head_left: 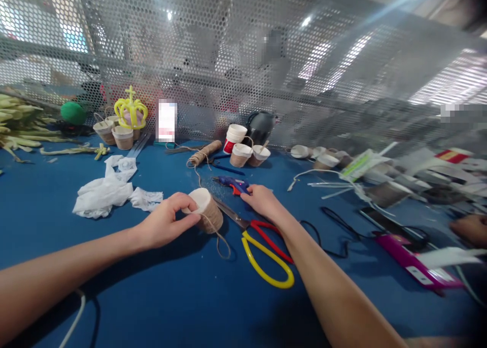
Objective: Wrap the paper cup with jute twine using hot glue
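My left hand (pixel 171 221) grips a paper cup (pixel 211 212) wrapped in brown twine, fingers at its white rim and thumb along its side. The cup is tilted with its mouth toward the upper left, and a loop of twine hangs from it. My right hand (pixel 262 201) is closed on the handle of a blue glue gun (pixel 228 181) with a red trigger, its nozzle toward the left. Between my forearms lie large scissors (pixel 266 246) with one red and one yellow handle, blades near the cup. Behind the cup is a roll of twine (pixel 205 153).
Crumpled white tissue (pixel 102 193) lies left of the cup. Several twine-wrapped cups (pixel 240 155) stand at the back, beside a dark kettle-like object (pixel 262 127). At right are a purple power strip (pixel 403 262), black cables and another person's hand (pixel 470 230). Perforated metal (pixel 213 59) walls the rear.
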`<state>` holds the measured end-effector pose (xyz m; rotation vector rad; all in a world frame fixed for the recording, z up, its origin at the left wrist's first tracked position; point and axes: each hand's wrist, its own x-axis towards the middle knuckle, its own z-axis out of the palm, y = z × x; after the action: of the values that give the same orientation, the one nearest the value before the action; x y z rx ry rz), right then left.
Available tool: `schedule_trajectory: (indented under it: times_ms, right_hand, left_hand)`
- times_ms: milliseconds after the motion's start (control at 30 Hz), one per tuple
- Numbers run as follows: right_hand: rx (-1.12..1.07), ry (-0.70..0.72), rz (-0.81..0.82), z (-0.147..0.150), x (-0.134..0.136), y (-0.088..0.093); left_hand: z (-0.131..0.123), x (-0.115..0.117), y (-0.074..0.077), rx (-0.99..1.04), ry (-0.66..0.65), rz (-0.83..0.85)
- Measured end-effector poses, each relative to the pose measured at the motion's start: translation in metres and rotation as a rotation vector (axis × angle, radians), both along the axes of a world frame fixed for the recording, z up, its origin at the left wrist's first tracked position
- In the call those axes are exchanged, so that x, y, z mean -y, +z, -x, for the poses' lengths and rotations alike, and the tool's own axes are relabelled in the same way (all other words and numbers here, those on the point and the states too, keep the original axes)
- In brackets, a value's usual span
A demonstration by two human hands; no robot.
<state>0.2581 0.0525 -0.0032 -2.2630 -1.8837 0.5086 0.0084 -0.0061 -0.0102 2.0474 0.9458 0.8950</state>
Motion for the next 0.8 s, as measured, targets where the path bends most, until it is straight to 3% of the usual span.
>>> schedule_trajectory:
  times_ms: [133,300,533,667,800]
  right_hand:
    - [-0.156,-0.06,-0.029,0.001,0.004,0.005]
    - [-0.547,-0.106,-0.114,0.005,0.017,0.024]
    - [-0.998,-0.024,-0.031,0.024,0.046,0.052]
    - [-1.056,0.194,-0.019,0.033,0.068,0.05]
    - [-0.859,0.308,-0.136,0.037,0.085,0.043]
  left_hand:
    - [0.002,-0.001,0.0,-0.036,0.004,-0.038]
    - [0.003,-0.003,-0.001,-0.047,0.014,-0.054]
    - [0.004,-0.004,0.003,-0.045,0.048,0.003]
    - [0.006,-0.005,0.005,-0.023,0.053,0.073]
    - [0.007,-0.008,0.005,0.002,0.051,0.129]
